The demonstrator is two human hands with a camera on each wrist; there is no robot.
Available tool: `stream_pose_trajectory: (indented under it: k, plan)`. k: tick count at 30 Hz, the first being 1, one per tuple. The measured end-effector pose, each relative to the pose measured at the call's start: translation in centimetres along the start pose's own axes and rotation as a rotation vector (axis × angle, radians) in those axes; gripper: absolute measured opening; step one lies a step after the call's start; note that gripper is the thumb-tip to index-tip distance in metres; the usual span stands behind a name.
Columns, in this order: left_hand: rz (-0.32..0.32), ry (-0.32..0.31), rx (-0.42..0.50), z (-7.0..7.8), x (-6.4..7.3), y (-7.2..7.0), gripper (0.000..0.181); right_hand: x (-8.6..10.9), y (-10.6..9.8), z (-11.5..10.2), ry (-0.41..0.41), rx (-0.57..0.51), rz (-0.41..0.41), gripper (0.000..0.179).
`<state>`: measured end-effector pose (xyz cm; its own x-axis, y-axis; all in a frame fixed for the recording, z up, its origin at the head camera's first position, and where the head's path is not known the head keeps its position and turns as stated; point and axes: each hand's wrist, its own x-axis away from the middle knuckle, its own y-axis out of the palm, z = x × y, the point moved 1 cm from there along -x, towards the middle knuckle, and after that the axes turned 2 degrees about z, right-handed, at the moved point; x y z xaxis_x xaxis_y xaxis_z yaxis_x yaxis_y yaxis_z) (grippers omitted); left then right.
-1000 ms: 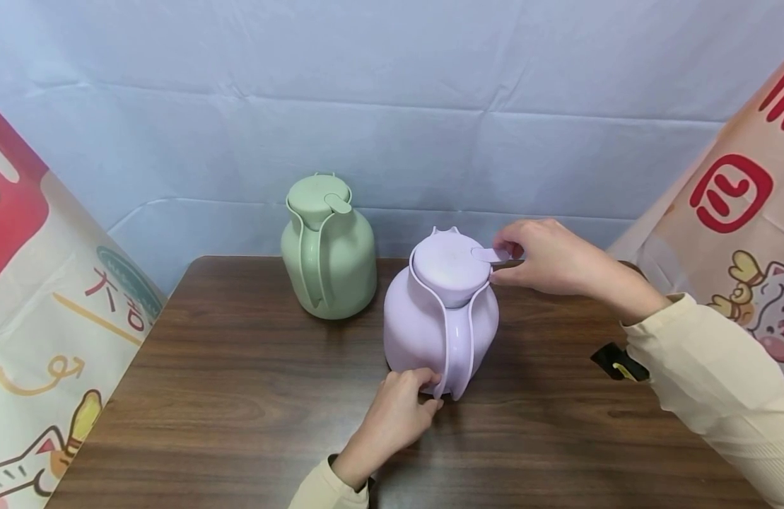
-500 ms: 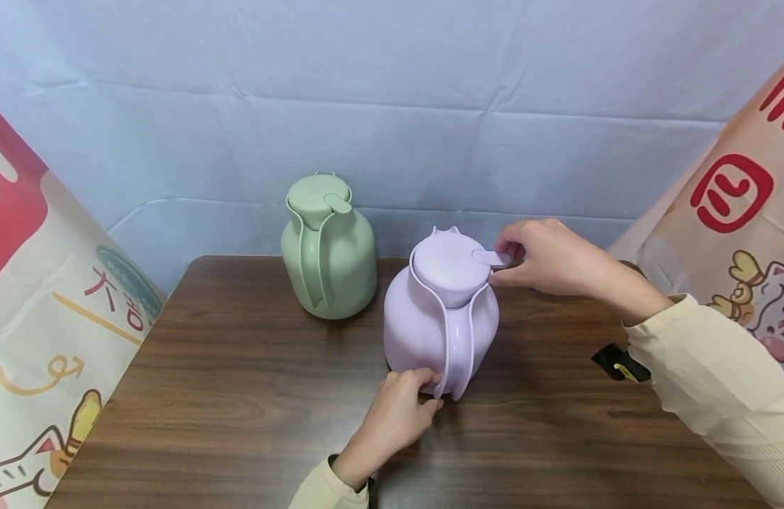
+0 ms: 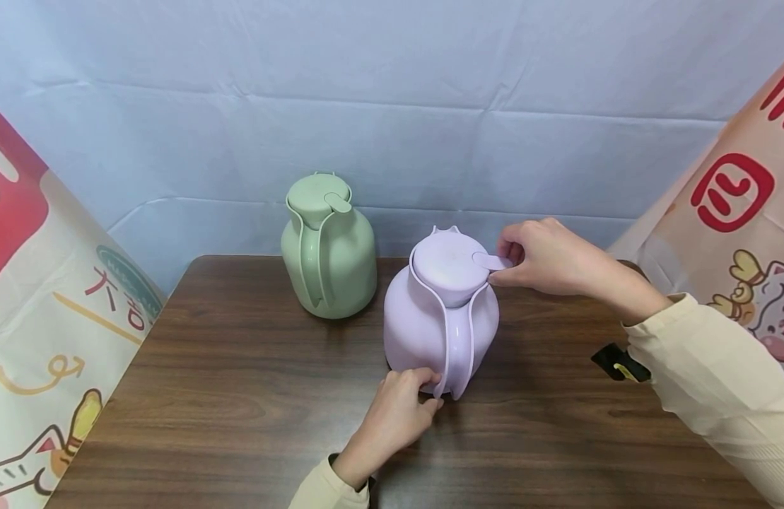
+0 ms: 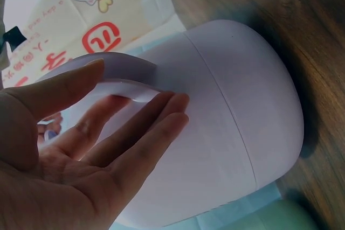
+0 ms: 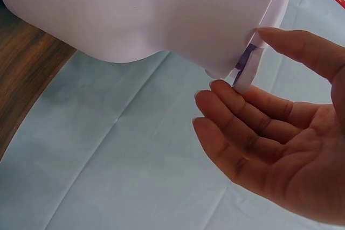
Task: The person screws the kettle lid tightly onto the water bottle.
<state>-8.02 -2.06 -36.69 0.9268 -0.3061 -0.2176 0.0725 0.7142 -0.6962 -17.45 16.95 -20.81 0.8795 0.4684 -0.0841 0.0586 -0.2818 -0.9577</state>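
Note:
A lilac thermos jug [image 3: 417, 329] stands upright on the wooden table [image 3: 239, 424], its handle [image 3: 458, 346] toward me. My left hand [image 3: 398, 417] is at the handle's lower end; the left wrist view has the thumb on its outer face and the index finger behind it. At the jug's top, my right hand [image 3: 551, 258] holds the tab [image 3: 491, 261] of the round lid [image 3: 450, 261]. The right wrist view shows its thumb [image 5: 291, 47] at the lid's edge and the fingers bent beside the tab [image 5: 248, 74]. Behind and left stands a matching green thermos jug [image 3: 347, 261].
A pale blue cloth [image 3: 392, 141] hangs behind the table. Printed cloths flank it, one at the left [image 3: 48, 339] and one at the right [image 3: 729, 247]. A small black piece with a yellow mark [image 3: 617, 363] shows beside the right sleeve.
The lid's tab has swung slightly toward the front, with my right fingers shifting a little along with it. My left hand and both jugs stay in place.

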Motion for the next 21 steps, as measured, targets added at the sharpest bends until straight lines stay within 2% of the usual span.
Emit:
stream_pose_trajectory:
  k: [21]
  plan:
    - [-0.009,-0.007,0.002,0.14,0.02,-0.05,0.019,0.33,-0.05,-0.44,-0.005,-0.021,-0.003,0.016]
